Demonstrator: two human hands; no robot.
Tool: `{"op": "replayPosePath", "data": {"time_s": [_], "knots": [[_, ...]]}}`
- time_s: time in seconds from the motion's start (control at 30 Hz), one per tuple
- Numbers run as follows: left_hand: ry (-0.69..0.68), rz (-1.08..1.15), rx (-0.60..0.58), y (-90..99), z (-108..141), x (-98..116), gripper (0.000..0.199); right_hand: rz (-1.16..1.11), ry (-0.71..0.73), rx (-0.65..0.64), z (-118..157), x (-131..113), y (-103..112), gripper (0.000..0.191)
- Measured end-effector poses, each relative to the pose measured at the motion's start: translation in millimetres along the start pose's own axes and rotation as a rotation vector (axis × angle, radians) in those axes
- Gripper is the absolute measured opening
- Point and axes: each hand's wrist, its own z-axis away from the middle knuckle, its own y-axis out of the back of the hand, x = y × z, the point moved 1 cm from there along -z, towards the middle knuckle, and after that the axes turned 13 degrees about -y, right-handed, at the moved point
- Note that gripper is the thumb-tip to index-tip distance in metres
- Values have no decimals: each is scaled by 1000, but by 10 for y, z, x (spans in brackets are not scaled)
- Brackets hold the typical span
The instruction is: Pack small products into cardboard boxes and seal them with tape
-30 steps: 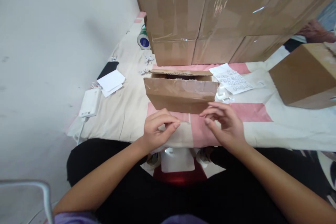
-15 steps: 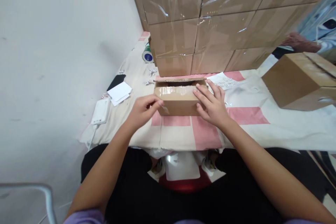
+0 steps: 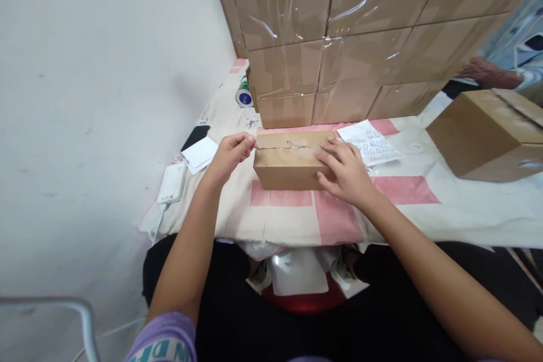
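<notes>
A small brown cardboard box (image 3: 288, 176) stands on the cloth-covered table in front of me. Its top flaps lie down, meeting along a seam with clear, crinkled tape near it. At the box's back left corner my left hand (image 3: 238, 150) is closed in a pinch; what the fingertips hold, if anything, is too small to make out. My right hand (image 3: 343, 168) rests on the box's right end, fingers spread over the top and front edge.
Stacked cartons (image 3: 348, 62) under clear film rise behind the box. A larger box (image 3: 479, 141) stands right, near another person's hand (image 3: 487, 72). A printed sheet (image 3: 371, 144), white cards (image 3: 200, 154), a power bank (image 3: 172, 182) and a tape roll (image 3: 245, 96) lie around.
The box's raised back flap has come down and the dark gap is covered. My left hand has moved up from the front left corner to the back left corner. My right hand stays on the right end.
</notes>
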Motion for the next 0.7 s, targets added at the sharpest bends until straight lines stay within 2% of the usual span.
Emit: {"op": "replayPosePath", "data": {"time_s": [0.07, 0.13, 0.37, 0.57, 0.7], "knots": [[32, -4, -84, -29, -15, 15, 37, -13, -10, -8, 12, -3, -8, 34], [32, 0, -113, -63, -15, 7, 34, -26, -17, -9, 21, -6, -12, 34], [-35, -147, -15, -126, -12, -79, 25, -48, 17, 5, 31, -3, -6, 34], [-86, -408, -110, -61, -17, -149, 24, -60, 42, -3, 29, -10, 29, 33], [-100, -456, -133, -59, -15, -210, 29, -85, 48, -14, 35, 23, 35, 33]]}}
